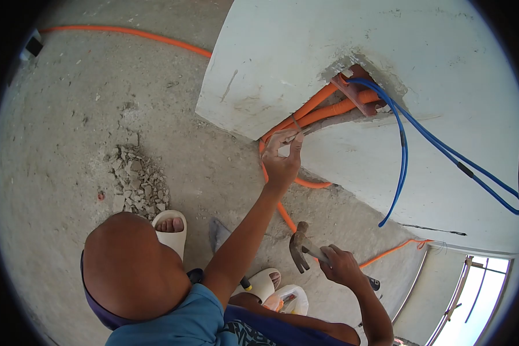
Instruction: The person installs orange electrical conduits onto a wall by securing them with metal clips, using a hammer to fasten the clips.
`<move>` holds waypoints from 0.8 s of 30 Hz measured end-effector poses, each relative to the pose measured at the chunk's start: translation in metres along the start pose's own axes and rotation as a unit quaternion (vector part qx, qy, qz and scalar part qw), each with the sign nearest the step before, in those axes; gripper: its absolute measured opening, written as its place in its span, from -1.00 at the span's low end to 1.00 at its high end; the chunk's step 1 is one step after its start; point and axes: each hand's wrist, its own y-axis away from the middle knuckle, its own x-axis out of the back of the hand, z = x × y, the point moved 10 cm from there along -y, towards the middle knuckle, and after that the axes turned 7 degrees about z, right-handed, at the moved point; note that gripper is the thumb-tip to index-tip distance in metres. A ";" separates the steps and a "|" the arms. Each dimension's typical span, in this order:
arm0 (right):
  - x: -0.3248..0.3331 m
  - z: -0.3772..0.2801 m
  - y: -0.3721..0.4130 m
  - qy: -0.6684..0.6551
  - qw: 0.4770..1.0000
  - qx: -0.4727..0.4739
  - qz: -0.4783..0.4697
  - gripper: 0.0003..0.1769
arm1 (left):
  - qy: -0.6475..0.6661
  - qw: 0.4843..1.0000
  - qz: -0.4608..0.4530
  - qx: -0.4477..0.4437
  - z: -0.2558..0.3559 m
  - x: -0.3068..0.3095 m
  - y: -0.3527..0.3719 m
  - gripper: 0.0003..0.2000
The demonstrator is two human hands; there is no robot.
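Observation:
My left hand (281,158) is pinched at the lower end of a wall channel, beside the orange conduits (328,111). What its fingers hold is too small to make out; a thin strip (296,122) crosses the conduits just above the fingertips. In my right hand (343,266) is a claw hammer (299,248), gripped by its handle, with the head held apart from the wall. Blue cables (406,155) come out of the box opening at the channel's top and hang in loops.
Broken rubble (137,181) lies on the concrete floor (57,150) near my sandalled foot (172,226). A trowel-like blade (218,233) and a plastic bag (289,301) are by my feet. More orange conduit (127,30) runs along the floor. An opening (478,300) shows daylight at lower right.

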 end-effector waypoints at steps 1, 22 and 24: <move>0.022 -0.012 -0.002 0.042 0.999 0.008 0.009 -0.69 | -0.017 1.000 -0.003 0.001 -0.001 -0.002 0.001 -0.86; 0.112 -0.092 -0.017 0.145 0.954 0.106 0.240 -0.68 | -0.055 0.998 0.015 0.012 -0.020 -0.029 -0.009 -0.88; 0.115 -0.097 -0.023 0.148 0.947 0.122 0.259 -0.68 | -0.049 0.999 0.017 0.012 -0.019 -0.031 -0.010 -0.87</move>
